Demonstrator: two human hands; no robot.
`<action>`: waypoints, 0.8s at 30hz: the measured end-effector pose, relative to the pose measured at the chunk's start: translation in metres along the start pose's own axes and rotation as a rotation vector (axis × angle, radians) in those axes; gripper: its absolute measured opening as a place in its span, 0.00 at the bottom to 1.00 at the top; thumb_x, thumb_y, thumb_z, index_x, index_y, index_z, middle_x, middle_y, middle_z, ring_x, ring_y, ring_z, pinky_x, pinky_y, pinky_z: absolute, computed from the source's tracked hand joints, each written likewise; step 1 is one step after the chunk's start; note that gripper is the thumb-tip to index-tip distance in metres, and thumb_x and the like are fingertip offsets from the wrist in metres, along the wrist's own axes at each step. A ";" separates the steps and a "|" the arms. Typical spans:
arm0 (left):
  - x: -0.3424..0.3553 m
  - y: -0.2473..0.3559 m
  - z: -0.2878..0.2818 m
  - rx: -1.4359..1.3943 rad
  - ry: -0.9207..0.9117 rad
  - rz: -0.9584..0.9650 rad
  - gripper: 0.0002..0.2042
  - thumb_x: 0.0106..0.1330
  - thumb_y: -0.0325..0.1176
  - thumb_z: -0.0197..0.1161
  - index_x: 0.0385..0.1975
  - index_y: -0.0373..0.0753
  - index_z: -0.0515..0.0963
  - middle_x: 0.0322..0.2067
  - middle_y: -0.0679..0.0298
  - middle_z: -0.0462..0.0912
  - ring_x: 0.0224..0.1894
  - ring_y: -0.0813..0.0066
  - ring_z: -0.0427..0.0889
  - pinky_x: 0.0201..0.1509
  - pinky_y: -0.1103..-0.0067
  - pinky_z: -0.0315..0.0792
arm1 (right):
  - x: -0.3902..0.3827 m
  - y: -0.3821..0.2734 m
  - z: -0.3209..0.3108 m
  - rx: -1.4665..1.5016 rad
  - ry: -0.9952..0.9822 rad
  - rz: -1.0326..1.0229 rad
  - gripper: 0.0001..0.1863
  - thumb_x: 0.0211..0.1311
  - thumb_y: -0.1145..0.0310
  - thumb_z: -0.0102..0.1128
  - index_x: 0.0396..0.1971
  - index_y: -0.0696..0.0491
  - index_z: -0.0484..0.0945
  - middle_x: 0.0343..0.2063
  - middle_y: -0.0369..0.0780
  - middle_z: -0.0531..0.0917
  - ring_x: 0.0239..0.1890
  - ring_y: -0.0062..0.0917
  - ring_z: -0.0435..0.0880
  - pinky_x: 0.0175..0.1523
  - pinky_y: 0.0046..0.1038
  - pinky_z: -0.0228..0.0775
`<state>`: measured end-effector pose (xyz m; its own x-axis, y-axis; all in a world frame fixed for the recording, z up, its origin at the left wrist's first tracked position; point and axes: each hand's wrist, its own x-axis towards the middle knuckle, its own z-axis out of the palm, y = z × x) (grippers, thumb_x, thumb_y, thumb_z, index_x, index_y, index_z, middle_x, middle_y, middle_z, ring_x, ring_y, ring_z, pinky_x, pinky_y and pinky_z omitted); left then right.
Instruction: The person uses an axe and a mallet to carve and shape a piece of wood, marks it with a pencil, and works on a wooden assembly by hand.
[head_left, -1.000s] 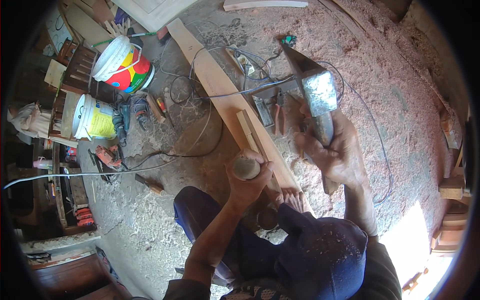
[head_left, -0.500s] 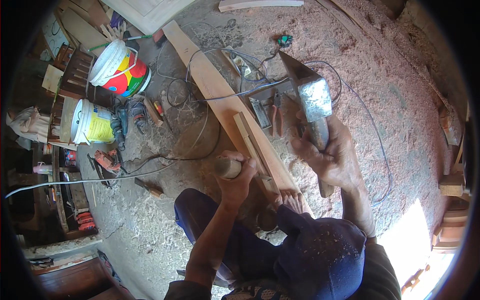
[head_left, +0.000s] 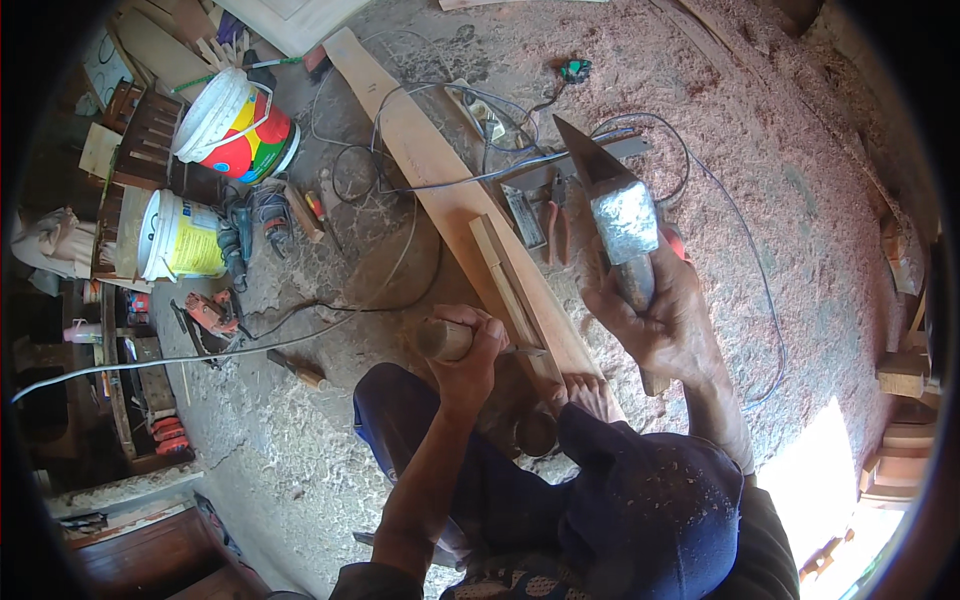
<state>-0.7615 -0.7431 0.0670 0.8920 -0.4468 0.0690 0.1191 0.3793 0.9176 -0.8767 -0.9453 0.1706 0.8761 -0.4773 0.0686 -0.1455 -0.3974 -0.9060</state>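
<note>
I have the left hand (head_left: 468,348) near the centre of the frame, its fingers wrapped round the wooden handle of a chisel (head_left: 443,341). The thick butt of that handle faces up at my camera, and the thin blade sticks out to the right, over the strip (head_left: 497,265). I can't tell from here whether its tip touches the wood.

The right hand (head_left: 662,320), right of centre, is closed around the haft of a hatchet (head_left: 626,214). I see its bright, square poll facing me, with the dark, pointed blade reaching toward the top of the frame. It is well apart from the chisel.

The strip is narrow and pale, and lies lengthwise along a long plank (head_left: 400,130), which slants from the upper left down to the lower centre. At the plank's lower end I make out a bare foot (head_left: 585,397) resting by the end of the strip. A cord (head_left: 440,189) crosses the plank higher up.

Just right of the plank I have pliers (head_left: 558,222) on the floor. In the upper left stand a multicoloured bucket (head_left: 240,135) and a yellow-and-white tub (head_left: 185,238), with power tools (head_left: 270,212) beside them.
</note>
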 end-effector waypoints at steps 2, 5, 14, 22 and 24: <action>-0.006 -0.002 0.001 0.057 0.019 0.005 0.12 0.62 0.17 0.65 0.36 0.39 0.69 0.28 0.62 0.78 0.28 0.78 0.80 0.31 0.79 0.76 | 0.000 -0.002 0.001 -0.038 -0.020 -0.034 0.26 0.57 0.70 0.71 0.56 0.56 0.74 0.36 0.45 0.81 0.42 0.38 0.78 0.54 0.37 0.67; -0.010 -0.005 0.006 0.191 -0.011 0.022 0.12 0.61 0.20 0.69 0.36 0.39 0.72 0.28 0.63 0.80 0.30 0.80 0.81 0.32 0.81 0.77 | 0.002 -0.012 -0.001 -0.080 -0.036 -0.119 0.27 0.57 0.71 0.71 0.56 0.57 0.74 0.36 0.46 0.82 0.43 0.40 0.81 0.55 0.38 0.67; -0.016 0.007 0.065 0.566 -0.141 0.101 0.11 0.59 0.25 0.74 0.34 0.37 0.75 0.28 0.66 0.82 0.30 0.80 0.82 0.35 0.79 0.76 | -0.017 -0.060 -0.052 -0.453 -0.049 -0.427 0.22 0.56 0.75 0.63 0.52 0.57 0.74 0.34 0.44 0.85 0.34 0.34 0.88 0.38 0.31 0.82; -0.016 0.009 0.048 0.628 -0.308 0.234 0.15 0.55 0.25 0.76 0.42 0.37 0.80 0.33 0.66 0.85 0.38 0.80 0.84 0.43 0.79 0.77 | -0.011 -0.066 -0.059 -0.913 -0.369 -0.571 0.12 0.55 0.79 0.59 0.40 0.57 0.72 0.22 0.42 0.80 0.21 0.32 0.84 0.27 0.35 0.78; -0.020 0.011 0.041 0.455 -0.208 -0.001 0.13 0.55 0.24 0.76 0.37 0.38 0.79 0.30 0.69 0.83 0.33 0.84 0.81 0.39 0.81 0.75 | -0.010 -0.051 -0.066 -0.665 -0.376 -0.419 0.17 0.52 0.80 0.62 0.43 0.57 0.71 0.22 0.43 0.81 0.23 0.37 0.86 0.30 0.37 0.80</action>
<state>-0.7955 -0.7628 0.0919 0.7807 -0.6164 0.1023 -0.1241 0.0075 0.9922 -0.9082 -0.9720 0.2434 0.9942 0.0548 0.0929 0.0874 -0.9136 -0.3971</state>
